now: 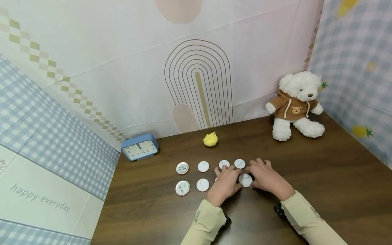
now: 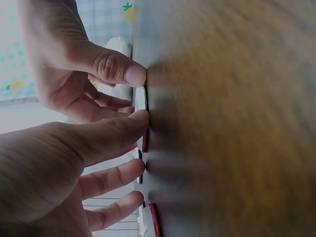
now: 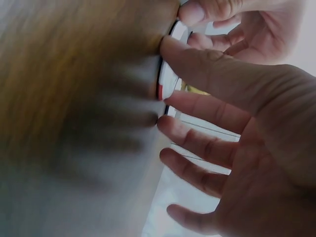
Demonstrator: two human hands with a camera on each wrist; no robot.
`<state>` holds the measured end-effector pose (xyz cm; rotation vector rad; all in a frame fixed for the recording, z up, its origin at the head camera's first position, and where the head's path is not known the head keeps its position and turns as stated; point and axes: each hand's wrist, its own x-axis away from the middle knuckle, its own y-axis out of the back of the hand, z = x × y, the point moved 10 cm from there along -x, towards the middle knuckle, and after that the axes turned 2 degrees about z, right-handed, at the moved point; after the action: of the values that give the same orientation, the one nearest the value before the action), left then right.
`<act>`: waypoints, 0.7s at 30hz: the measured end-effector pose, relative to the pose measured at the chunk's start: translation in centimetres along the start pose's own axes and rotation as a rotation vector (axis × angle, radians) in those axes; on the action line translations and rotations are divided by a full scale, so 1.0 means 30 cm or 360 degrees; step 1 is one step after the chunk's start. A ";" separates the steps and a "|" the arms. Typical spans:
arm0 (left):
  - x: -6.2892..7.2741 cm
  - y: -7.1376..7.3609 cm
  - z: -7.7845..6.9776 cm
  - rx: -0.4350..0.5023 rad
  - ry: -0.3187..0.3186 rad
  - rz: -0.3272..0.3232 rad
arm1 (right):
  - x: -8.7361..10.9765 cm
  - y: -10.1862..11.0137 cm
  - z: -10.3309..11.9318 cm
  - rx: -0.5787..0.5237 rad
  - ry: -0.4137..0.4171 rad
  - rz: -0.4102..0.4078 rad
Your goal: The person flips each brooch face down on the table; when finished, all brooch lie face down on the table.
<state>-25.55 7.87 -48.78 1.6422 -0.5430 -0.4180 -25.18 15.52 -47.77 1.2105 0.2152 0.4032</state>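
Observation:
In the head view, a white round badge [image 1: 245,180] lies on the table between both hands. My left hand [image 1: 226,182] holds its left side, thumb low and index finger high. On the opposite side, my right hand [image 1: 264,175] has thumb and index finger curved around the edge. The left wrist view shows the badge [image 2: 145,133] edge-on, low over the wood, with a red rim. Several more badges stand in two rows, including a white badge [image 1: 240,163] just behind the fingers and a white badge [image 1: 202,184] to the left. Another is mostly hidden under my left hand.
Two silvery badges, a rear one [image 1: 182,168] and a front one [image 1: 182,188], end the rows at left. A blue clock [image 1: 140,147], a yellow fuzzy ball [image 1: 210,139] and a white teddy bear [image 1: 295,105] stand along the back of the brown table [image 1: 137,217].

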 end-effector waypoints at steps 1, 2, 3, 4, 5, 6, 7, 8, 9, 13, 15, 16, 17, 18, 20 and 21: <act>-0.001 0.001 0.000 -0.0004 -0.0002 -0.0002 | -0.002 0.003 0.000 0.0000 0.0010 0.0001; -0.002 0.002 0.000 -0.0004 -0.0004 -0.0003 | -0.003 0.005 0.000 0.0002 0.0020 -0.0002; -0.003 0.002 0.001 -0.0003 -0.0004 -0.0003 | -0.004 0.007 0.001 0.0001 0.0027 -0.0004; -0.003 0.002 0.000 -0.0004 -0.0005 -0.0001 | -0.005 0.007 0.000 -0.0001 0.0027 -0.0004; -0.003 0.002 -0.001 -0.0005 -0.0006 0.0000 | -0.005 0.006 -0.002 -0.0004 0.0019 -0.0001; -0.004 0.003 -0.002 -0.0004 -0.0008 0.0001 | -0.005 0.006 -0.002 -0.0007 0.0010 0.0000; -0.004 0.003 -0.004 -0.0003 -0.0010 0.0001 | -0.004 0.006 -0.003 -0.0007 0.0005 0.0002; -0.003 0.005 -0.007 -0.0003 -0.0014 -0.0002 | -0.003 0.006 -0.003 -0.0008 -0.0002 0.0003; -0.003 0.005 -0.008 -0.0004 -0.0016 -0.0003 | -0.001 0.007 -0.002 -0.0009 -0.0006 0.0001; 0.002 0.008 -0.011 0.0004 -0.0021 0.0002 | 0.007 0.013 0.000 -0.0008 -0.0023 -0.0004; 0.004 0.007 -0.010 0.0028 -0.0018 0.0016 | 0.009 0.015 0.001 -0.0012 -0.0031 0.0005; 0.006 0.007 -0.008 0.0043 -0.0016 0.0021 | 0.008 0.016 0.002 -0.0016 -0.0035 0.0015; 0.007 0.007 -0.006 0.0063 -0.0014 0.0025 | 0.007 0.018 0.002 -0.0020 -0.0036 0.0025; 0.008 0.007 -0.003 0.0082 -0.0012 0.0026 | 0.006 0.020 0.001 -0.0022 -0.0041 0.0035; 0.010 0.011 0.002 0.0113 -0.0017 0.0017 | 0.002 0.025 0.000 -0.0022 -0.0047 0.0055; 0.010 0.014 0.005 0.0125 -0.0021 0.0008 | 0.000 0.028 0.000 -0.0019 -0.0050 0.0066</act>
<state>-25.42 7.55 -48.36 1.7144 -0.5794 -0.4083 -25.35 15.77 -46.98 1.2102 0.1602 0.4207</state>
